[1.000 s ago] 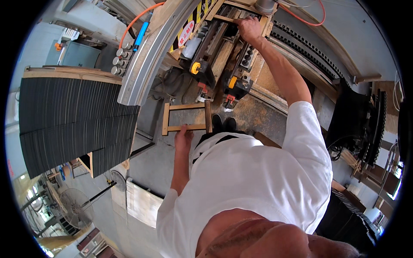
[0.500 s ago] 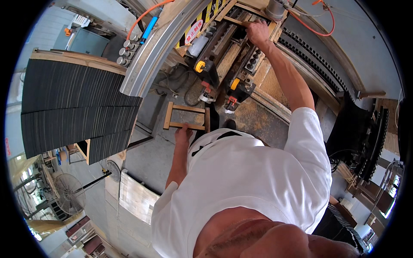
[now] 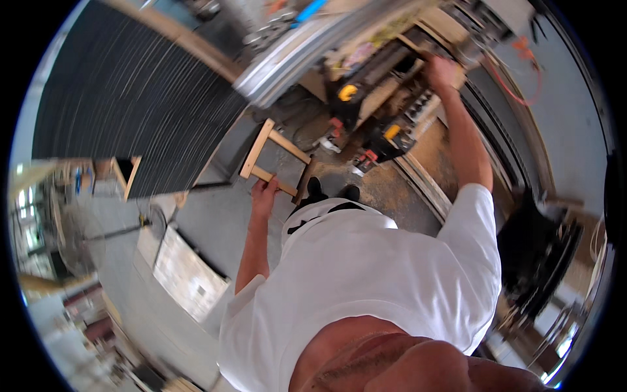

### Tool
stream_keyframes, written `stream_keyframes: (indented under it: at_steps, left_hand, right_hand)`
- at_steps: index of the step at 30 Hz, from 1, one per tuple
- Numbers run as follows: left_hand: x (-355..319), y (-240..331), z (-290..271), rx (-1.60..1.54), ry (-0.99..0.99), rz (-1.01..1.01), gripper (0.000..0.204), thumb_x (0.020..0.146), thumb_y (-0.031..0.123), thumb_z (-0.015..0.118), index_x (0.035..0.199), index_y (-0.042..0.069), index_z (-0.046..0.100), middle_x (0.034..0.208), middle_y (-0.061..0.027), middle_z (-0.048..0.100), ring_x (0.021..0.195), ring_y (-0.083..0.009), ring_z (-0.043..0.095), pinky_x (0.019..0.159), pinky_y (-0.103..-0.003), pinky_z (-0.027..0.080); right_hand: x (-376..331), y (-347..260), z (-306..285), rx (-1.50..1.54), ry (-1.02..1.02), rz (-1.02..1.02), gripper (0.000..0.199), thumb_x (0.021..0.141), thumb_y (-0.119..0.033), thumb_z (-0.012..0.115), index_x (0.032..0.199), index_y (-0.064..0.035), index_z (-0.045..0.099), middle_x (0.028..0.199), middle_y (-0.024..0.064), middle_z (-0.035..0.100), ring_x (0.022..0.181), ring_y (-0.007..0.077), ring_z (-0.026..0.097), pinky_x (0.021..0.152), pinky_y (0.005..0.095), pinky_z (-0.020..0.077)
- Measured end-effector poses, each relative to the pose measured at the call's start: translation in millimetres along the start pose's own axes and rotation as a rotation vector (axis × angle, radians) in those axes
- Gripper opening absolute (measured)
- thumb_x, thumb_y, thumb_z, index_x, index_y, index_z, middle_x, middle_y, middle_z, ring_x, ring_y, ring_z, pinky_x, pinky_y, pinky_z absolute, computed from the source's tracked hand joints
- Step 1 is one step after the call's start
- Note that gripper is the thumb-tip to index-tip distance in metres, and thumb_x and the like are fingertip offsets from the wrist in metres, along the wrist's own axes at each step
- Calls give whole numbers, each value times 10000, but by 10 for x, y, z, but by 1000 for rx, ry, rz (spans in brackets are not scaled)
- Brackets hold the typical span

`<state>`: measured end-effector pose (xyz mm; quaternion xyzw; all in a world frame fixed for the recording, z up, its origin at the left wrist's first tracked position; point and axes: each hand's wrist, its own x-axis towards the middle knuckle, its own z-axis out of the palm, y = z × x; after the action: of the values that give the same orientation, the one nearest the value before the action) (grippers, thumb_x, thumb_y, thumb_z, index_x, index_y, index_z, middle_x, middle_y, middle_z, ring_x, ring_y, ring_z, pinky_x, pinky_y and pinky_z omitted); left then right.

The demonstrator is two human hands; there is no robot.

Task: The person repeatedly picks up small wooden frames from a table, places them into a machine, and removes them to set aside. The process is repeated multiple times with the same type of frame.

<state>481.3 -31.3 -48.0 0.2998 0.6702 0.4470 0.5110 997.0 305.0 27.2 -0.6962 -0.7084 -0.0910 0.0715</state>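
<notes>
My left hand (image 3: 263, 195) is closed on the lower rail of a small wooden frame (image 3: 257, 153), held in the air over the floor. The frame has light bars and one dark side, and it hangs tilted. Stretched far forward, my right hand (image 3: 442, 73) is closed on the edge of a second wooden frame (image 3: 410, 44) lying on the machine (image 3: 385, 91). Motion blur softens that hand, and its fingertips are partly hidden.
A tall stack of dark boards (image 3: 124, 98) stands left, beside a metal rail (image 3: 300, 52). Yellow-knobbed machine parts (image 3: 385, 140) stick out toward me. Sawdust (image 3: 385, 179) covers the floor near my shoes (image 3: 333, 189). A pale panel (image 3: 189, 274) lies at lower left.
The whole view has turned, so the machine and board stack sit differently in it. The frame in my left hand is tilted more. My right hand stays at the frame on the machine.
</notes>
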Motion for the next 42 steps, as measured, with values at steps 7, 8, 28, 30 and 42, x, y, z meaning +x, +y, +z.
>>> stream_keyframes:
  at_steps: [7,8,28,30,42]
  left_hand:
    - [-511,702,-1419,73,207,299,173,898,130,668,1037,29,685,852,-10,655,758,-81,594,697,-253,510]
    - [-699,848,-1674,32,280,328,160,896,128,670,1021,31,688,850,-6,657,754,-77,591,695,-246,500]
    - [1520,1967,-5636,-77,531,223,263,902,191,672,1073,-9,683,867,-41,674,674,-106,602,545,-234,479]
    - [1628,2068,-5288,93,497,257,335,875,220,706,1088,-38,680,862,-64,686,678,-112,616,567,-241,499]
    - [684,2237,-4355,1191,234,761,467,753,249,777,1141,14,663,1002,-187,696,944,-346,656,833,-368,512]
  right_hand:
    - [-103,-186,-242,-50,-9,86,422,896,-307,556,1315,-261,563,1087,152,681,949,374,658,772,498,521]
    - [-239,-723,-593,-38,10,205,417,903,-310,592,1315,-244,576,1108,133,682,971,358,655,793,472,523]
    - [-3588,-4476,-308,697,-607,-164,311,827,-166,692,1128,-91,669,999,156,696,903,300,680,783,380,535]
    - [-3789,-4322,-165,712,-617,-83,331,821,-181,697,1139,-94,663,1005,160,695,902,312,680,783,393,536]
    - [-4271,-4055,19,735,-572,-5,347,816,-162,676,1146,-55,656,1019,171,697,912,328,676,804,402,532]
